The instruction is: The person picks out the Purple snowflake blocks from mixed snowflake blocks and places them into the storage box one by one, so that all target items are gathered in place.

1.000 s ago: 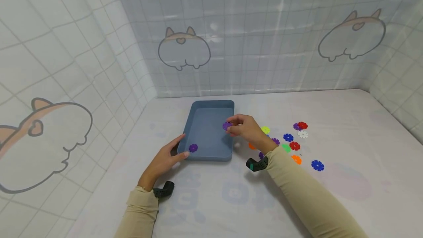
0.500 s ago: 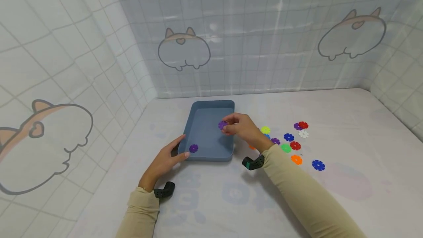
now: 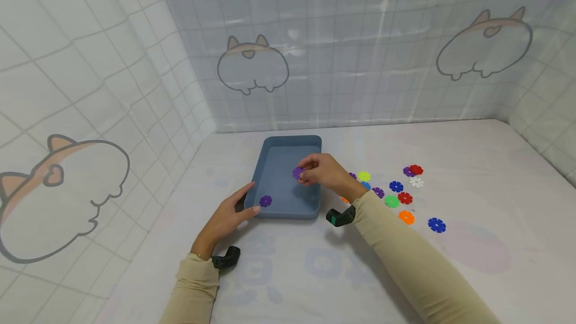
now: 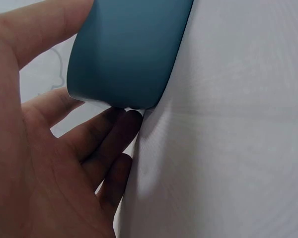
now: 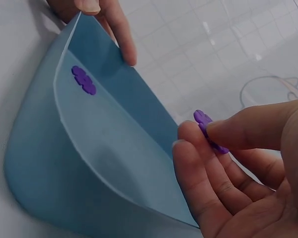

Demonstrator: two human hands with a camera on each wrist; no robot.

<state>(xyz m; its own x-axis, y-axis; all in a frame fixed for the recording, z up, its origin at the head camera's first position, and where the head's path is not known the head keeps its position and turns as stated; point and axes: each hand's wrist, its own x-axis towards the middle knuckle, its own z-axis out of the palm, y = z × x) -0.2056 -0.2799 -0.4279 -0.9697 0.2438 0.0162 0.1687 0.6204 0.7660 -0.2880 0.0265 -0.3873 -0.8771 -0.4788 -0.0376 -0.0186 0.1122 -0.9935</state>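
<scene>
In the head view, a shallow blue-grey tray [image 3: 288, 179] lies on the cloth-covered table. My left hand [image 3: 227, 216] holds its near left corner, thumb at the front rim and fingers along the left wall; the left wrist view shows these fingers [image 4: 104, 144] against the tray's outer side. Above the inside of the tray, my right hand [image 3: 326, 171] pinches a purple flower-shaped disc [image 5: 203, 121] between thumb and fingertips. A second purple disc [image 3: 266, 201] rests on the tray floor by the near left corner.
Right of the tray, several loose notched discs are scattered, among them a green disc [image 3: 392, 201], a white disc [image 3: 416, 182], an orange disc [image 3: 407, 217] and a blue disc [image 3: 437, 225]. The right forearm reaches past them. Tile-patterned sheets [image 3: 351, 64] rise behind and at both sides.
My right hand has shifted left with the purple disc, further over the tray's inside. The left hand keeps its place at the corner.
</scene>
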